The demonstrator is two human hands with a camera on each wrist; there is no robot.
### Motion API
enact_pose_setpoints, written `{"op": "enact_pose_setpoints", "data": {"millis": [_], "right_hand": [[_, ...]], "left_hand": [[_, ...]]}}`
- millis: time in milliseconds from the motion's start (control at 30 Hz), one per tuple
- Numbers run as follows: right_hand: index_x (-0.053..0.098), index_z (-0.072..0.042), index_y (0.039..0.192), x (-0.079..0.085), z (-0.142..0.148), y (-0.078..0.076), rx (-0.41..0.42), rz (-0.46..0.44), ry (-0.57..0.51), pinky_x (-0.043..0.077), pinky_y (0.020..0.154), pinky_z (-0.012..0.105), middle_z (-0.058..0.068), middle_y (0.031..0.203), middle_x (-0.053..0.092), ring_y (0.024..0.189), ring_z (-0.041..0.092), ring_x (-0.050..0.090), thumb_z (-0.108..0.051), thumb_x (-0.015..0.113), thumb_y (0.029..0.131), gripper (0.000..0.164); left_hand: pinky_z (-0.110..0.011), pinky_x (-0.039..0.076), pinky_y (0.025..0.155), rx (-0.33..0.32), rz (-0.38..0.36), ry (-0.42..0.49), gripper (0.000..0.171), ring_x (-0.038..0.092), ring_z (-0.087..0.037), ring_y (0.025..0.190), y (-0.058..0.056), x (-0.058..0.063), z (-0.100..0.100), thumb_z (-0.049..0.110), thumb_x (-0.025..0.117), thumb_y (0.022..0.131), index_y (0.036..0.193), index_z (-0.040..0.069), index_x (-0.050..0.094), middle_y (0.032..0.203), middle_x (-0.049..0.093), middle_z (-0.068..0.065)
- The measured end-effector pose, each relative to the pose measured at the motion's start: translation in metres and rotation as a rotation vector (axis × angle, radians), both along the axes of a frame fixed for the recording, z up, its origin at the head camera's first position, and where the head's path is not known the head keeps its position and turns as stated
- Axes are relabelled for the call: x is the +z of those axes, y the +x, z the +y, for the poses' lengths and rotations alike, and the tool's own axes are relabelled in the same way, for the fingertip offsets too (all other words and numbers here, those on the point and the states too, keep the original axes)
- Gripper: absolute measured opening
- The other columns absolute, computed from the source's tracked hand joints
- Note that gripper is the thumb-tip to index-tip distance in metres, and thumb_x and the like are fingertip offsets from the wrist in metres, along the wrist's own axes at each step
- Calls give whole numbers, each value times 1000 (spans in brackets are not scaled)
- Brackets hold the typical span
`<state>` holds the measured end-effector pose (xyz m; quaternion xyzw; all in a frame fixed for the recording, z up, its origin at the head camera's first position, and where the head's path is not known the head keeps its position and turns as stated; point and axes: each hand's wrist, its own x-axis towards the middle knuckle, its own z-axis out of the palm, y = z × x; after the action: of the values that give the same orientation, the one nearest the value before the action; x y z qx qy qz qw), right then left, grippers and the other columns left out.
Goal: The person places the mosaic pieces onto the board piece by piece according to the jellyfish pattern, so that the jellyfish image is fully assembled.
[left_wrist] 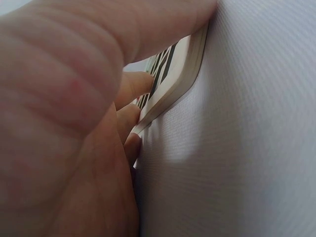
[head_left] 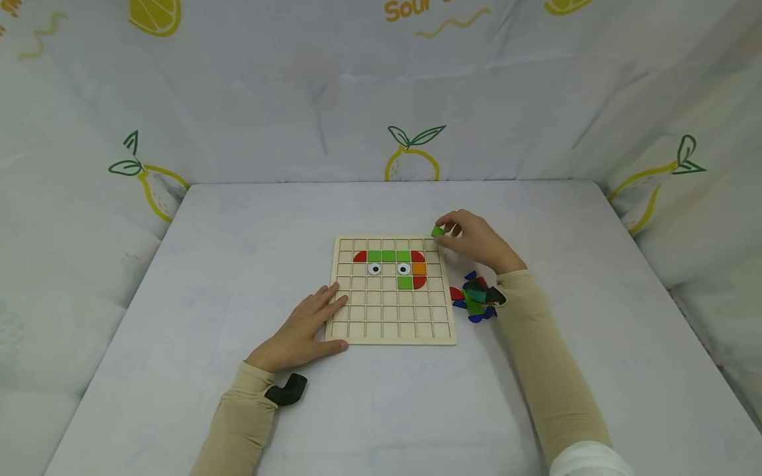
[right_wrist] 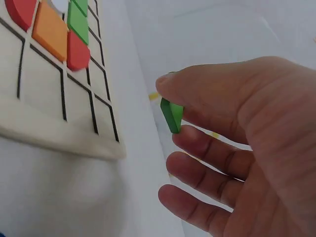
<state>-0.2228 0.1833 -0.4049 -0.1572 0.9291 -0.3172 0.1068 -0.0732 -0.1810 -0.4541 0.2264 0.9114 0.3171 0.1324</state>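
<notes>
A wooden grid board (head_left: 369, 311) lies flat on the white table, with red, green and orange tiles and two eye tiles set in its upper cells. My left hand (head_left: 303, 330) rests at the board's left edge, fingers spread over the edge and thumb near the lower left corner. In the left wrist view the thumb (left_wrist: 163, 24) lies along the board's edge. Just off the upper right corner, my right hand (head_left: 476, 239) pinches a green tile (right_wrist: 172, 114) between thumb and finger; the other fingers are loosely bent.
A small pile of loose tiles (head_left: 474, 305) in blue, green and red lies right of the board, partly hidden by the right wrist's camera (head_left: 495, 297). Behind the table (head_left: 268, 211) hangs a white curtain (head_left: 268, 112) with lemon prints.
</notes>
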Motion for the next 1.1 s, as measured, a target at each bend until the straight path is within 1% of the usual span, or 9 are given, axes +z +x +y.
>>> {"op": "enact_pose_setpoints", "data": {"millis": [200,333,467,567,733,800,933,1033,1100], "right_hand": [[65,-5,127,1,-27,10,95,1,-40,49,91,42,12,120,62,108,28,54,-23,69,96,36],[68,-5,123,3,-42,17,152,12,-22,51,93,42,11,116,64,106,27,56,-22,70,95,33],[69,-6,124,5,-55,24,205,24,22,53,92,40,9,114,65,105,26,58,-23,72,94,34],[69,-9,125,4,-63,28,229,24,64,52,90,37,6,112,65,103,25,57,-25,73,94,35],[71,-13,121,3,-73,34,258,32,110,51,85,34,2,109,65,99,22,54,-29,74,93,32],[71,-13,120,3,-76,35,270,29,119,52,86,35,1,112,66,100,21,54,-28,74,93,31],[72,-13,119,-2,-81,35,300,28,150,53,94,36,1,117,68,107,19,57,-27,74,93,30],[74,-12,117,-4,-84,36,323,33,158,53,97,37,2,115,68,108,20,58,-25,77,91,29],[74,-12,116,-4,-85,37,335,29,159,53,95,37,2,113,68,107,20,58,-24,78,90,29]], "left_hand": [[-58,11,128,-4,-4,-1,84,9,-36,159,-1,0,0,38,75,91,159,11,34,172,14,-9],[-57,11,129,-7,-7,3,84,9,-36,159,-1,0,1,37,75,91,159,11,34,172,14,-9],[-57,11,129,-7,-5,5,83,9,-36,159,-1,0,1,37,75,91,159,11,34,172,14,-9],[-57,11,129,-8,-4,4,83,9,-36,159,-1,-1,1,37,75,91,159,12,35,172,14,-9],[-57,10,129,-10,-8,4,83,9,-36,159,-1,-1,0,38,75,91,159,12,34,172,14,-9],[-57,10,129,-10,-9,5,83,9,-36,159,-1,-1,0,38,74,91,159,12,34,172,14,-9],[-58,10,129,-9,-13,8,83,9,-36,159,-1,1,0,38,74,91,159,11,34,172,14,-10],[-58,10,129,-9,-12,8,83,9,-36,159,-1,1,0,38,74,91,159,11,34,172,14,-10],[-58,10,128,-9,-9,7,83,9,-37,159,-1,0,-1,38,74,91,159,12,34,172,14,-10]]}}
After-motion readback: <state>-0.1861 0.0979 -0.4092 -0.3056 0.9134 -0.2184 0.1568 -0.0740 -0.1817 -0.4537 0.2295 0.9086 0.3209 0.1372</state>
